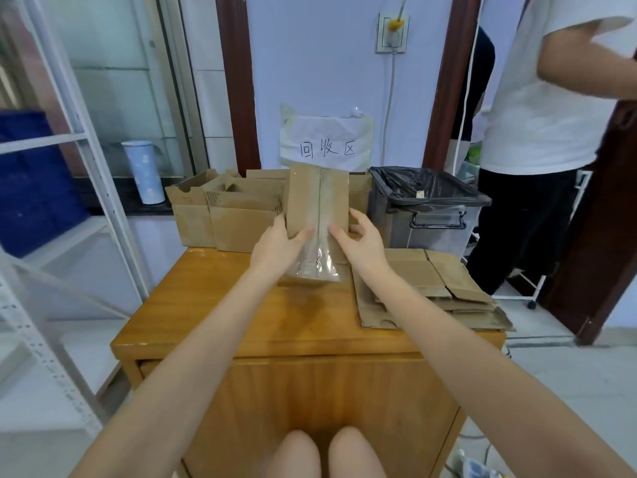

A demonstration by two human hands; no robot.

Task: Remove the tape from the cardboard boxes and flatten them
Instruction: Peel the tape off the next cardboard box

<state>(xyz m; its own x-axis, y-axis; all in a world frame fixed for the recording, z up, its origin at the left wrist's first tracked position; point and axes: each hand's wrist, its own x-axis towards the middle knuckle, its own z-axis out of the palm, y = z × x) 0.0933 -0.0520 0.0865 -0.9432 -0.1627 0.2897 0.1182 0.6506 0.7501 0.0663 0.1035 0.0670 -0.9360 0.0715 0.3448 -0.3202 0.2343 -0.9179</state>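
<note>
Both hands hold a tall brown cardboard box (317, 201) upright over the far middle of the wooden surface (213, 305): left hand (279, 241) and right hand (362, 236) grip its sides, thumbs on the near face. Clear tape (319, 260) runs down the seam; peeling it from the loose bottom end seems next.

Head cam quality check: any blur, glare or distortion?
Head view: wide-angle bowing on the white shelving at left; motion blur on the bystander's arm; glare on the clear tape hanging off the held box; both hands fairly sharp, left hand, right hand.
</note>
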